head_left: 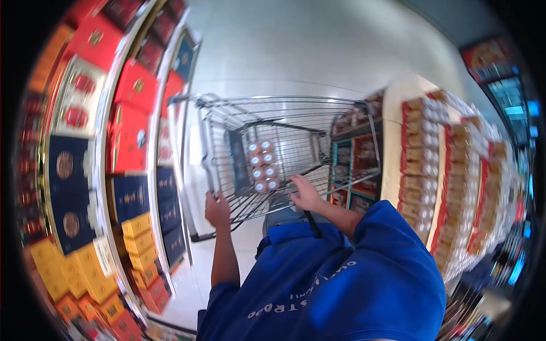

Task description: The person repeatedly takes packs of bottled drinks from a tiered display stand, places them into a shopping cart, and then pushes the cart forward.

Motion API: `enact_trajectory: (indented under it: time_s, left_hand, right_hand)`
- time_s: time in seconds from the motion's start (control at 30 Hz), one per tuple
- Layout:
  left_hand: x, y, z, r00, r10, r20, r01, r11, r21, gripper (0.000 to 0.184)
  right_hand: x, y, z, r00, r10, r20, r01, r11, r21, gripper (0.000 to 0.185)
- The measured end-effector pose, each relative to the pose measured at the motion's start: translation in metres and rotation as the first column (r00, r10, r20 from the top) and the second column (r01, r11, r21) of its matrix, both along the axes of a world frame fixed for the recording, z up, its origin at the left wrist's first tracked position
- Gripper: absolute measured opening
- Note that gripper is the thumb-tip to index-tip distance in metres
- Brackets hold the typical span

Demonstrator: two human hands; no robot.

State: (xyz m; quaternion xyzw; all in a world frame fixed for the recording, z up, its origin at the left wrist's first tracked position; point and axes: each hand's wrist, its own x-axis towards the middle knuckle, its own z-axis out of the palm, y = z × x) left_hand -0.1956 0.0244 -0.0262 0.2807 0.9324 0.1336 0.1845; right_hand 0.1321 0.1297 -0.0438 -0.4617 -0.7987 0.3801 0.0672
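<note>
A wire shopping cart [267, 102] stands in front of me. My left hand [217, 211] is closed around its frame at the near left corner. Over the near side of the cart, my right hand [307, 194] has its fingers partly stretched and apart, with nothing visible in them. Inside the cart, a pack of brown bottles [263, 165] with white caps sits just beyond and left of my right hand. A dark flat panel [238, 162] stands along the pack's left side.
Shelves on the left hold red gift boxes [136, 82], dark blue boxes [68, 193] and yellow boxes [139, 241]. Close on the cart's right is a shelf unit [363, 165] with packaged goods. Stacked clear-topped containers [420, 153] line the right. Pale floor [273, 51] lies beyond the cart.
</note>
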Motion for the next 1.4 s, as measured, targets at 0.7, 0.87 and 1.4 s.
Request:
enact_trajectory:
  time_s: [0.7, 0.87, 1.4]
  left_hand:
    - [0.29, 0.196, -0.031, -0.196, -0.951, 0.24, 0.944, -0.117, 0.308, 0.05]
    - [0.402, 0.209, -0.069, -0.236, -0.903, 0.358, 0.933, -0.314, -0.176, 0.052]
    - [0.444, 0.212, -0.103, 0.009, -0.895, 0.447, 0.718, -0.306, -0.626, 0.12]
  right_hand:
    - [0.194, -0.236, 0.042, -0.129, -0.989, -0.065, 0.992, -0.13, 0.002, 0.052]
    - [0.183, -0.281, 0.028, -0.337, -0.938, -0.082, 0.941, -0.338, -0.001, 0.048]
    - [0.374, -0.213, 0.118, -0.07, -0.98, -0.185, 0.896, -0.143, 0.419, 0.088]
